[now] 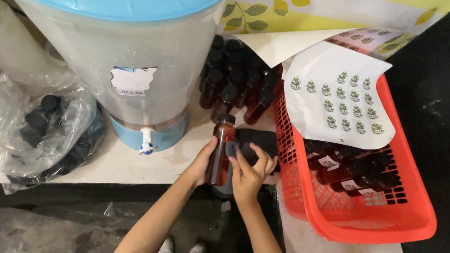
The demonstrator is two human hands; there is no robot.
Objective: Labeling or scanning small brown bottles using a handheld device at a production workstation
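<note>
My left hand grips a small amber bottle with a black cap, held upright near the table's front edge. My right hand rests against the bottle's right side, fingers spread over its front, pressing a small sticker there. Behind the bottle stands a group of several dark capped bottles. To the right, a red plastic basket holds several labelled bottles lying down, with a white sheet of round stickers draped over its back part.
A large translucent dispenser with a light blue lid and a white tap stands at the left. A clear plastic bag of black caps lies beside it. A leaf-patterned cloth hangs at the back. Dark floor at right.
</note>
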